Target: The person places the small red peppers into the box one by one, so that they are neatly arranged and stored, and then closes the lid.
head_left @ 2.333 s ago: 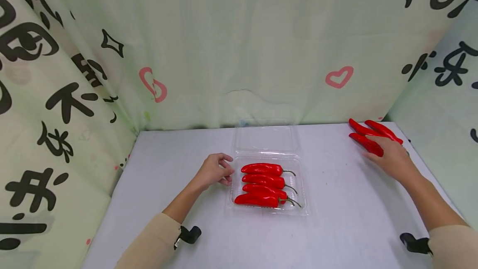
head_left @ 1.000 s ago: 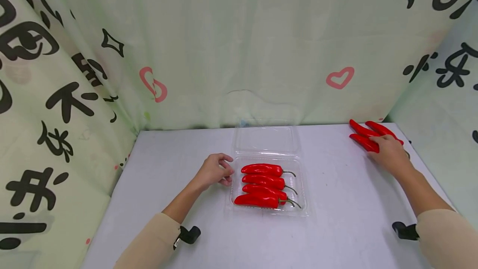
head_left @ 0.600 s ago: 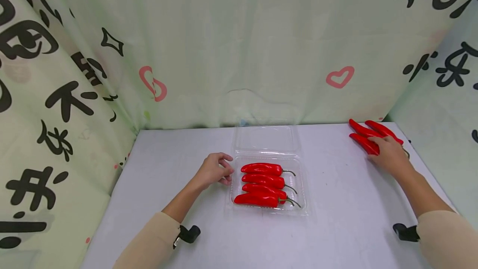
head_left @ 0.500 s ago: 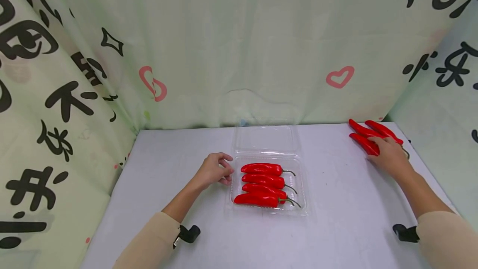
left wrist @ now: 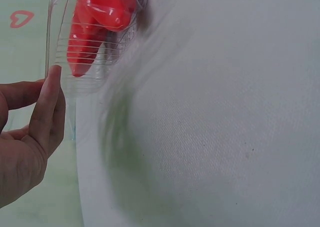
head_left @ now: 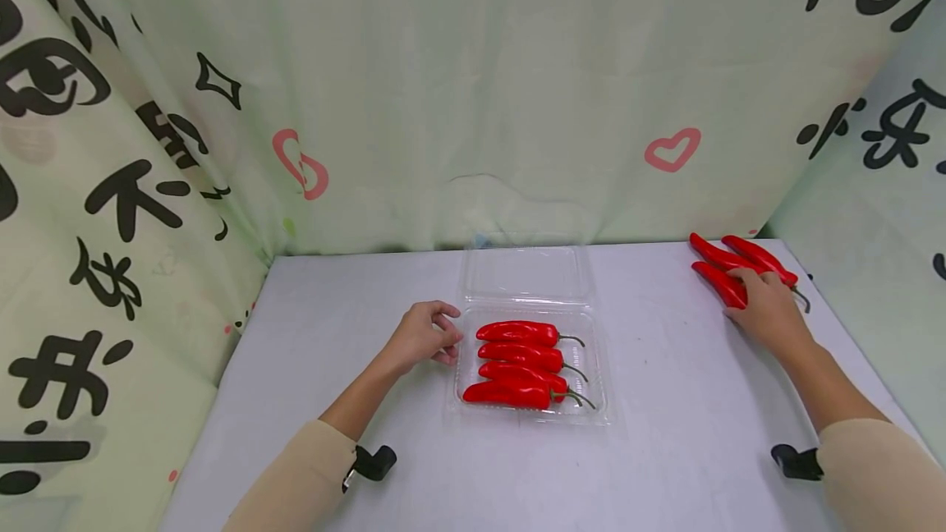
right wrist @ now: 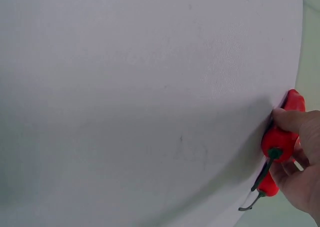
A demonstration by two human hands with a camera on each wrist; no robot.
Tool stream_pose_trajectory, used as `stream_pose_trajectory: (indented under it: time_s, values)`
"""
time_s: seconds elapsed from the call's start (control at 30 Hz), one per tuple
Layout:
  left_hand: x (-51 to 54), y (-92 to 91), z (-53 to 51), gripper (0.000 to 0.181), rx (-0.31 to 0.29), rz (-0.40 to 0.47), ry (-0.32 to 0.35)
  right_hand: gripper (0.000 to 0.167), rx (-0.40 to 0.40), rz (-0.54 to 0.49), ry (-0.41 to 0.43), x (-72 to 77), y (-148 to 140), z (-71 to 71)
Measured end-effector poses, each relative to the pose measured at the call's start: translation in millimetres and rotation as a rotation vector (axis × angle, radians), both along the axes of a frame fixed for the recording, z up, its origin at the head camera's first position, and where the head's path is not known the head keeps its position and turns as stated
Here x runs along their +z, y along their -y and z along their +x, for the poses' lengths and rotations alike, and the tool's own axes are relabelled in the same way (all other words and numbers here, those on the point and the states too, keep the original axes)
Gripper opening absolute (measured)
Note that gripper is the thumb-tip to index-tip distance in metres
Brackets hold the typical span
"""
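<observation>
A clear plastic container point(head_left: 602, 384) lies with its lid point(head_left: 526, 273) folded back; several red peppers point(head_left: 517, 332) are in it side by side, stems to the right. My left hand point(head_left: 421, 335) pinches the container's left rim, and the left wrist view shows the hand point(left wrist: 42, 117) with thumb and fingertips at that edge. At the table's far right corner my right hand point(head_left: 770, 306) grips the nearest of three loose peppers point(head_left: 715, 279). In the right wrist view the hand point(right wrist: 306, 179) has its thumb over this pepper point(right wrist: 279, 141), partly hiding the others.
The white table point(head_left: 658, 433) ends at a patterned curtain point(head_left: 517, 105) behind, with more curtain along the left and right sides. Two other loose peppers point(head_left: 754, 253) lie just behind the gripped one. A black wrist device shows at each sleeve.
Since the earliest frame, my right hand has shifted slightly left and its sleeve has come further into view. My left hand and the container have hardly moved.
</observation>
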State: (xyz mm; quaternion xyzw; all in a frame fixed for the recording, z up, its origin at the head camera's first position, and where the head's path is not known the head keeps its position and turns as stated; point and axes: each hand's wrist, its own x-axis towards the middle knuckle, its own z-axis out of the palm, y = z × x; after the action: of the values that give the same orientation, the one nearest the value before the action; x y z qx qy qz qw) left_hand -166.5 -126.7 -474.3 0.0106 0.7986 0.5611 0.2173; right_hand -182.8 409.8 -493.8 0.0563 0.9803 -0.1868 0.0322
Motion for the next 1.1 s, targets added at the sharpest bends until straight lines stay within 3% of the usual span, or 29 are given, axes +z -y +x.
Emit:
stream_pose_trajectory:
  time_s: [0.43, 1.1]
  values:
    - [-0.8, 1.1, 0.7, 0.038, 0.01, 0.006, 0.005, 0.082, 0.008, -0.023, -0.027, -2.5, -5, 3.3]
    - [-0.7, -0.2, 0.1, 0.039, 0.011, -0.01, -0.001, 0.077, 0.074, 0.017, -0.035, 8.3, -1, 20.4]
